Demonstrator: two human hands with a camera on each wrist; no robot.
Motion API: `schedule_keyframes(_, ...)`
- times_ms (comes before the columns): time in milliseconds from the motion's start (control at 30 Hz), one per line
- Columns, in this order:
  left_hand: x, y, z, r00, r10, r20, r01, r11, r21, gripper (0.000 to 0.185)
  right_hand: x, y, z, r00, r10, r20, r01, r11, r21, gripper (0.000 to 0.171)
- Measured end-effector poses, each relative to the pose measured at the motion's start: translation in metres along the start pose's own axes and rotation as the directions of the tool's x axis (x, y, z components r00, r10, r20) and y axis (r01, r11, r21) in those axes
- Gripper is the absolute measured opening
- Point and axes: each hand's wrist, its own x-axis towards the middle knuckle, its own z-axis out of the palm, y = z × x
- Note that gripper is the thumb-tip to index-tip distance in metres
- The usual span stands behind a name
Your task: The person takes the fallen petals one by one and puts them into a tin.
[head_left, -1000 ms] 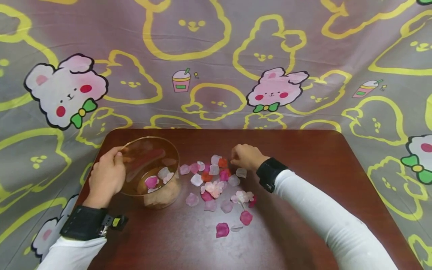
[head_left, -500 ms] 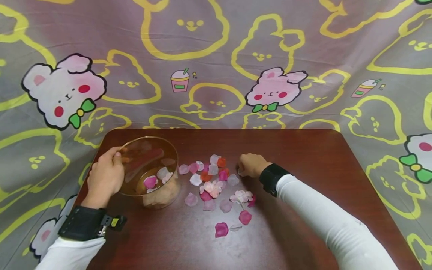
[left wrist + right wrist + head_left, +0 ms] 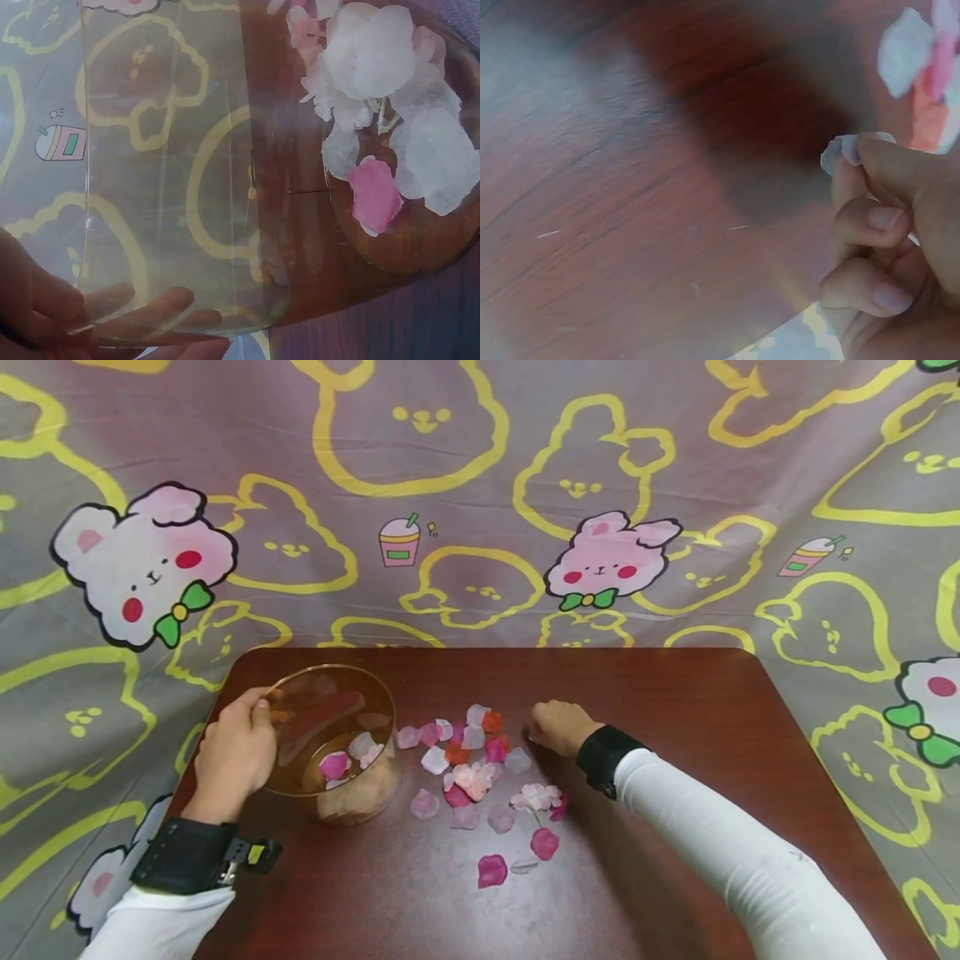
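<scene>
On the left side of the table, my left hand (image 3: pixel 238 752) grips the rim of a clear amber-tinted bucket (image 3: pixel 330 667), thumb outside and fingers seen through its wall. Inside the bucket lie white petals (image 3: pixel 439 161) and a pink petal (image 3: pixel 375 195). My right hand (image 3: pixel 562 727) is low over the table, right of the scattered petals. Between its thumb and forefinger it pinches a whitish petal (image 3: pixel 831 155), while the other fingers are curled. In the head view that petal is hidden by the hand.
Loose petals (image 3: pixel 465 816) in pink, white and orange lie mid-table with pale blossoms (image 3: pixel 471 779). A stemmed white blossom (image 3: pixel 536 797) is nearer the front. The brown table (image 3: pixel 675 693) backs onto a patterned cloth (image 3: pixel 465 443).
My right hand has shifted slightly right and nearer, over the spot of a whitish petal, which it now pinches. The left hand and the bucket stay in place.
</scene>
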Motion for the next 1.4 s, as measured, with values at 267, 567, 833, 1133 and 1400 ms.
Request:
schedule_keyframes(267,-0.001,0.0,-0.001,1.0,0.002,-0.002,-0.002,1.0,0.0,0.05,0.004,-0.024,-0.018,0.984,-0.103,-0.148,0.12,0.986,0.113,0.005)
schedule_keyframes(567,-0.001,0.0,0.0,1.0,0.007,0.0,-0.007,1.0,-0.004,0.05,0.001,-0.077,-0.053,0.931,-0.209,-0.299,0.282,0.933,0.225,0.011)
schedule_keyframes(833,-0.002,0.001,-0.001,1.0,0.006,0.0,-0.006,1.0,-0.008,0.05,-0.013,-0.134,-0.077,0.866,-0.326,-0.379,0.42,0.885,0.199,0.014)
schedule_keyframes(1133,-0.001,0.0,-0.001,1.0,0.002,-0.006,-0.002,1.0,0.0,0.05,-0.019,-0.181,-0.082,0.842,-0.447,-0.3,0.495,0.862,0.105,0.011)
schedule_keyframes(1400,-0.001,-0.001,0.0,1.0,0.011,-0.006,-0.011,1.0,0.0,0.049,-0.019,-0.192,-0.074,0.86,-0.474,-0.191,0.493,0.868,0.064,0.011)
